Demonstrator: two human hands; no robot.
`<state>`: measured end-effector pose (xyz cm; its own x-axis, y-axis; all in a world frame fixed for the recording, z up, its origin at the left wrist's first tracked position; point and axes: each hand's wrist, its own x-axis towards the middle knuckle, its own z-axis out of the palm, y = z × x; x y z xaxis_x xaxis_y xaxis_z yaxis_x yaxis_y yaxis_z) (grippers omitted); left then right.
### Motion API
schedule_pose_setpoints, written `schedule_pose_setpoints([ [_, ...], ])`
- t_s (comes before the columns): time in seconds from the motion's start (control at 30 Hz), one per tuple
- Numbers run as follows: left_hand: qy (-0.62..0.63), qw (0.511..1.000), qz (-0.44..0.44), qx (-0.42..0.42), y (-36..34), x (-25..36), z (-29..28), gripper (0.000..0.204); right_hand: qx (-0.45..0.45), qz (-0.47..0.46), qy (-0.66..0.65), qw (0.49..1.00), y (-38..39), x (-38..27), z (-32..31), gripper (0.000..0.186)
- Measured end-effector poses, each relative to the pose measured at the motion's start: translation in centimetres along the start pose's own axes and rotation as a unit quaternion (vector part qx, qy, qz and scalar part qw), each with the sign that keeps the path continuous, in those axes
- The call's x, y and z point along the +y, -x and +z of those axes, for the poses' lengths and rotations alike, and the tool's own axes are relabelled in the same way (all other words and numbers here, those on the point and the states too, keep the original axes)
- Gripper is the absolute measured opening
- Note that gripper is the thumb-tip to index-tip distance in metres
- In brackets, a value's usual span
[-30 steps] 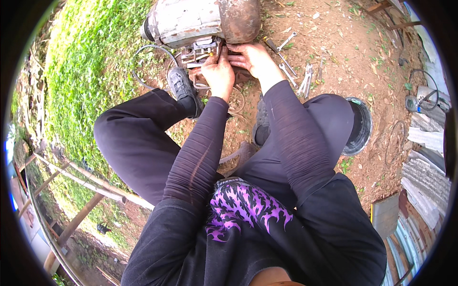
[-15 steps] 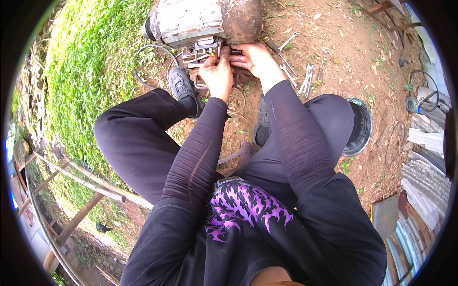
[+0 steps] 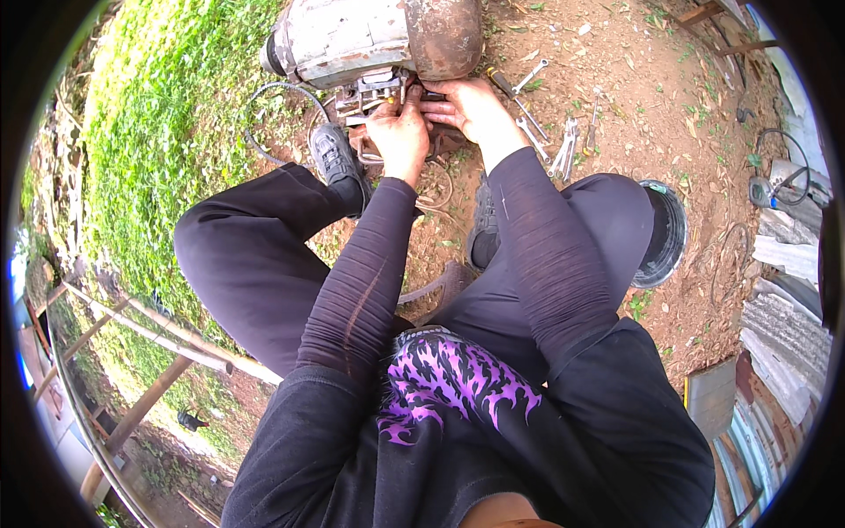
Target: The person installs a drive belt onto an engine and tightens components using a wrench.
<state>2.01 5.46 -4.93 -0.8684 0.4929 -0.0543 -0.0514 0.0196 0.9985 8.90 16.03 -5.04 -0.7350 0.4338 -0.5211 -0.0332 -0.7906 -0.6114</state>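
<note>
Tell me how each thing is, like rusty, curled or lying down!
Machine: rusty at its right end
Cable: curved in a loop
Wrenches: lying on the soil
Screwdriver: lying on the soil
Left hand: at the machine, grip unclear
Right hand: same

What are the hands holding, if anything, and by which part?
Cannot be told: the left hand and right hand are at the machine, but any grip is hidden.

Head-worn fisheye, looking steeply down: shirt (image 3: pixel 466 414) close below, left hand (image 3: pixel 400 132) and right hand (image 3: pixel 475 107) farther off.
</note>
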Motion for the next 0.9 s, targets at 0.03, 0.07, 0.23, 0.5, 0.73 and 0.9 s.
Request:
schedule_pose_setpoints([
  [0.03, 0.0, 1.0, 0.0, 0.001, 0.0, 0.0, 0.1, 0.018, -0.002, 0.004, -0.003, 1.0, 0.1, -0.1, 0.0, 0.037],
  [0.07, 0.0, 1.0, 0.0, 0.002, 0.0, 0.1, 0.1, 0.019, -0.005, 0.008, -0.006, 1.0, 0.2, -0.2, 0.1, 0.038],
  [0.23, 0.014, 0.999, -0.027, -0.011, 0.3, 0.6, 0.5, 0.02, -0.003, 0.014, -0.004, 1.0, 0.0, -0.1, -0.2, 0.04],
  [0.5, 0.002, 1.0, -0.009, 0.016, 0.0, 0.3, 0.5, 0.026, -0.006, -0.002, -0.023, 1.0, 0.0, 0.4, -0.2, 0.038],
  [0.73, 0.003, 0.999, 0.032, 0.031, 0.2, 0.5, 0.6, 0.022, 0.008, 0.015, -0.027, 0.999, -0.3, 0.4, -0.2, 0.035],
  [0.9, 0.0, 0.999, 0.012, 0.042, 0.4, 0.7, 0.7, 0.022, -0.01, 0.016, -0.04, 0.999, -0.6, 0.6, -0.8, 0.033],
])
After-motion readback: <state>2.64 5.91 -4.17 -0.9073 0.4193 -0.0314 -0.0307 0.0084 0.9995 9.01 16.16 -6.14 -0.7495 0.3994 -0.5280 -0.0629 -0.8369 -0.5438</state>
